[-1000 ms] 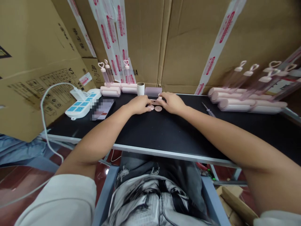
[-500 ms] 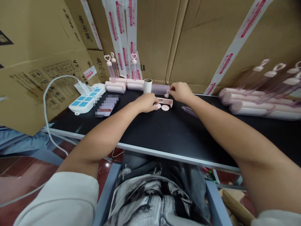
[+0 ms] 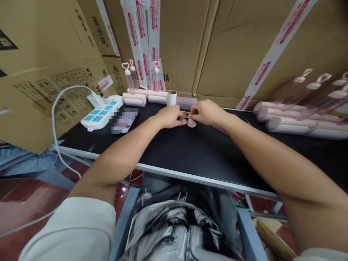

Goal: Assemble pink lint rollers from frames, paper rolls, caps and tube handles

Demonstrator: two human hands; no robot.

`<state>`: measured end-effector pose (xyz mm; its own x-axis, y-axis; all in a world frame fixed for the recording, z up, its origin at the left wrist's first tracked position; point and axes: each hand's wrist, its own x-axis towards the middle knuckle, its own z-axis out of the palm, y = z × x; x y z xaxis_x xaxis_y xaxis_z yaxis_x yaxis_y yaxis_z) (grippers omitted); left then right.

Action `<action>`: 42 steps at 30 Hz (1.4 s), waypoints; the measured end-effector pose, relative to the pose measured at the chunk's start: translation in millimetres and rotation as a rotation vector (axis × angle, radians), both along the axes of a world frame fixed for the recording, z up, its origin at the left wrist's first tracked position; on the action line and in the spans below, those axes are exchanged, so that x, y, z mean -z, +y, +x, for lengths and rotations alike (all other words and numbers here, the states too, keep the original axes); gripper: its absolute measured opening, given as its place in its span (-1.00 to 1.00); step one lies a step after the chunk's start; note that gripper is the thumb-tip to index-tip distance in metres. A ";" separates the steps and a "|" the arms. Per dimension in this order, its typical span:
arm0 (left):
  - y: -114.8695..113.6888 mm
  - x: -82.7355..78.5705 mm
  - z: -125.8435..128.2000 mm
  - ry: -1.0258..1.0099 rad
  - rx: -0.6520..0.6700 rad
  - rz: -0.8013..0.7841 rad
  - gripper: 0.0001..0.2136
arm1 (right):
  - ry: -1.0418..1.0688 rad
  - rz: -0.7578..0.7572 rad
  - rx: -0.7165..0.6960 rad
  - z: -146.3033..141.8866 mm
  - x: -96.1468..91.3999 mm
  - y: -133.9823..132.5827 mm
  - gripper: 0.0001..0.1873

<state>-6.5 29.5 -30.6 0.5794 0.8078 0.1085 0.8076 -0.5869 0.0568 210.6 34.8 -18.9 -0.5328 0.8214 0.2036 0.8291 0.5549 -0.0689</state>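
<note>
My left hand is closed at the left end of a pink trough-shaped plastic part lying on the black table. At that part's right side, my right hand pinches with thumb and forefinger over its hollow. The small pink heart-loop cap that was in the right fingers is now hidden behind them. In front of the trough lie two pink round discs, one by my left fingertips and the other below my right fingers. A translucent purple tube is partly covered by my right forearm.
A white cardboard tube stands behind my left hand. Pink cylinders with heart-topped tubes are at back left, and several more at right. A phone and a power strip lie left. Cardboard walls the back.
My right hand has moved left and slightly down, bringing the heart-loop cap to the trough-shaped part, where it is hidden. My left hand stays at the part's left end.
</note>
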 end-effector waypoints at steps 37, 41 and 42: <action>33.5 16.3 -2.4 -0.080 -0.147 0.036 -0.81 | -0.138 0.060 0.208 17.1 28.2 13.0 -0.51; 33.9 19.5 0.8 -0.073 -0.176 0.058 -0.80 | -0.128 0.054 0.234 13.7 27.0 16.6 -0.48; 33.9 19.8 1.3 -0.070 -0.184 0.065 -0.79 | -0.127 0.053 0.238 12.8 26.7 17.9 -0.47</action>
<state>-5.2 63.4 -50.4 0.4121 0.8892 0.1987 0.8969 -0.4343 0.0835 223.4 52.8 -45.7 -0.3501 0.9165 0.1934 0.9367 0.3435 0.0677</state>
